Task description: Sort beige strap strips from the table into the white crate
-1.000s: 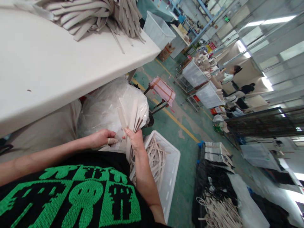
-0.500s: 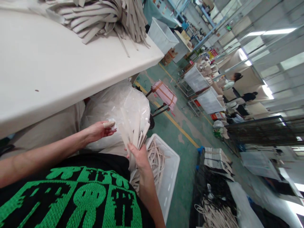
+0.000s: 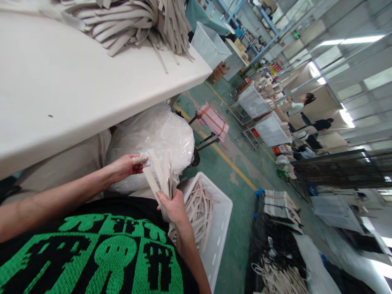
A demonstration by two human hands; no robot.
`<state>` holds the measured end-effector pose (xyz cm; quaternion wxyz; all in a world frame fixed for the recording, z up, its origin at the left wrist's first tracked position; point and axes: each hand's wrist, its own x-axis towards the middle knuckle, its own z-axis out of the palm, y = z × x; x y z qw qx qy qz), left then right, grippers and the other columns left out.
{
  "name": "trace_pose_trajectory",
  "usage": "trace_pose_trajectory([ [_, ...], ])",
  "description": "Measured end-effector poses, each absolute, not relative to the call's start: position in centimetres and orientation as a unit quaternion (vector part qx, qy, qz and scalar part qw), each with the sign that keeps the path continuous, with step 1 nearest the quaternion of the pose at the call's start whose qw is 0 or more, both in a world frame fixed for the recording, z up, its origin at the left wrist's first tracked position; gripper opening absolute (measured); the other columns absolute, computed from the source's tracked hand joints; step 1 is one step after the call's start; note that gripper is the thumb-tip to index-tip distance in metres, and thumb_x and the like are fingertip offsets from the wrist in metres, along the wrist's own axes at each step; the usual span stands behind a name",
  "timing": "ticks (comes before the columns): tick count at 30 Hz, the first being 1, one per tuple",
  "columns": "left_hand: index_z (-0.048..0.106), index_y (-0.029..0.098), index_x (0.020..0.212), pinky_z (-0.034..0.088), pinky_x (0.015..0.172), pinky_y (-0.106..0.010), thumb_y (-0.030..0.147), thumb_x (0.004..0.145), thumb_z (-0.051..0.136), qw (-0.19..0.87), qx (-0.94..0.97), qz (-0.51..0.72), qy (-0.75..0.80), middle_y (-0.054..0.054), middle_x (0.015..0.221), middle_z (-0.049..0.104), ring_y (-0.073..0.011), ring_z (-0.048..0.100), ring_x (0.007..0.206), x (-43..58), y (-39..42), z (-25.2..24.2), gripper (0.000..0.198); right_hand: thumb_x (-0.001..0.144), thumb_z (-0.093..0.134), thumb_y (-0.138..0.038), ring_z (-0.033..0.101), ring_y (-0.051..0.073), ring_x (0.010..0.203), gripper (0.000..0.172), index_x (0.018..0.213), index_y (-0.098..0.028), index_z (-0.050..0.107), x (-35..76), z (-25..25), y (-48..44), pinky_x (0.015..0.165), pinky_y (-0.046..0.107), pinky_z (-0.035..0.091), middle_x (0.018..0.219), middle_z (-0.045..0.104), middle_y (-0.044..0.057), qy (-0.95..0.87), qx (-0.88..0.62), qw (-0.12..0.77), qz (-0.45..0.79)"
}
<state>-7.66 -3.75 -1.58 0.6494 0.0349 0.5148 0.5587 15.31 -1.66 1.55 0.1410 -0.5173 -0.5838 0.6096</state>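
Observation:
In my right hand (image 3: 173, 204) is a bundle of flat beige strips (image 3: 165, 177), gripped near the lower end. Their free ends fan upward and toward the left. My left hand (image 3: 130, 165) is closed in a pinch beside the upper end of the leftmost strip, with a pale covering on one finger. A small whitish piece shows at its fingertips; whether it is loose or part of a strip I cannot tell. Below my right hand, a white plastic crate (image 3: 225, 220) holds a tangle of similar strips (image 3: 199, 210).
A white-topped table (image 3: 61, 77) bears a large bundle of beige strips (image 3: 128, 24). Under its edge bulges a clear plastic bag (image 3: 153, 126). A pink padded stool (image 3: 212, 118) stands on the green floor. Two people are among bins at far right.
My right hand has brought the strips leftward, so their ends now meet my left fingertips. My left hand has hardly moved, its fingers closing further.

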Motion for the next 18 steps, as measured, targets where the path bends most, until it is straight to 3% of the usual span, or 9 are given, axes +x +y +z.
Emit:
trace_pose_trajectory([
  [8, 0.071, 0.014, 0.066, 0.052, 0.064, -0.027, 0.036, 0.044, 0.097, 0.633, 0.102, 0.537, 0.548, -0.003, 0.067, 0.068, -0.0148, 0.059, 0.063, -6.7, -4.0, -0.9, 0.041, 0.073, 0.08, -0.039, 0.06, 0.016, 0.043, 0.024, 0.081, -0.019, 0.071, 14.4, 0.9, -1.8, 0.038, 0.025, 0.052, 0.06, 0.063, 0.0, -0.597, -0.544, 0.177, 0.562],
  [14, 0.071, 0.016, 0.064, 0.051, 0.071, -0.029, 0.052, 0.051, 0.09, 0.671, 0.17, 0.487, 0.532, -0.002, 0.067, 0.068, -0.0152, 0.057, 0.065, -3.8, -4.6, -0.7, 0.042, 0.078, 0.074, -0.043, 0.061, 0.016, 0.049, 0.03, 0.088, -0.015, 0.075, 12.7, 1.4, -1.1, 0.046, 0.027, 0.057, 0.066, 0.068, 0.002, -0.594, -0.524, 0.226, 0.567],
  [18, 0.071, 0.016, 0.065, 0.05, 0.07, -0.03, 0.05, 0.05, 0.089, 0.636, 0.155, 0.524, 0.545, -0.002, 0.066, 0.067, -0.0157, 0.056, 0.065, -4.4, -4.3, 0.1, 0.042, 0.08, 0.074, -0.044, 0.062, 0.016, 0.049, 0.029, 0.082, -0.015, 0.073, 14.5, 2.0, -2.0, 0.046, 0.024, 0.054, 0.063, 0.066, 0.002, -0.604, -0.497, 0.215, 0.585],
])
